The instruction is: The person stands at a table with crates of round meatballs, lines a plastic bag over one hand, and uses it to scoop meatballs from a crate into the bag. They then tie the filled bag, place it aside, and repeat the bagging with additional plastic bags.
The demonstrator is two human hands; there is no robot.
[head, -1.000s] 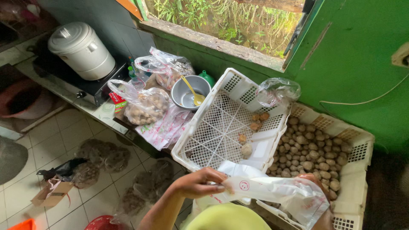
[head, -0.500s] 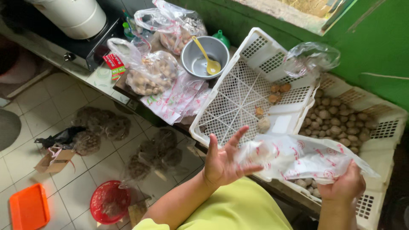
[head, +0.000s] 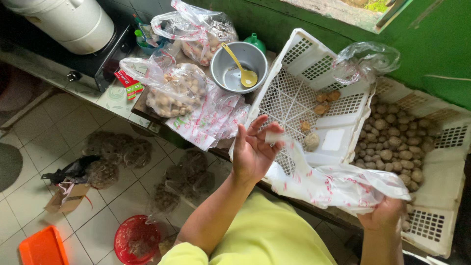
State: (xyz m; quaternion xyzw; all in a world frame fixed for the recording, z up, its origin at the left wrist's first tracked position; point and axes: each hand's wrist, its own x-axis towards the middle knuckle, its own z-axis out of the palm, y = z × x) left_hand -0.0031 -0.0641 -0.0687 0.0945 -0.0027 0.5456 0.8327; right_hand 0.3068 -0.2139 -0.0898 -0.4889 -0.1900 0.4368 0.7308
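My left hand point(head: 252, 149) pinches one end of a clear plastic bag with red print point(head: 328, 184), palm up, in front of a tilted white slotted crate point(head: 294, 93). My right hand point(head: 385, 216) grips the bag's other end at the lower right, so the bag stretches between both hands. A few small brown tubers point(head: 314, 125) lie in the tilted crate. Behind it, a second white crate point(head: 441, 172) holds several more small round tubers point(head: 397, 137).
A metal bowl point(head: 235, 71) with a yellow spoon point(head: 240, 66), filled plastic bags point(head: 171, 88) and a stack of flat printed bags point(head: 211, 120) sit on the counter. A white cooker point(head: 64, 22) stands at the upper left. Mesh sacks point(head: 113, 152), a red basket point(head: 135, 240) and an orange tray point(head: 41, 248) lie on the tiled floor.
My left hand went from spread open to pinching the bag's end. The bag is now stretched longer between both hands, and the view has shifted down toward the floor.
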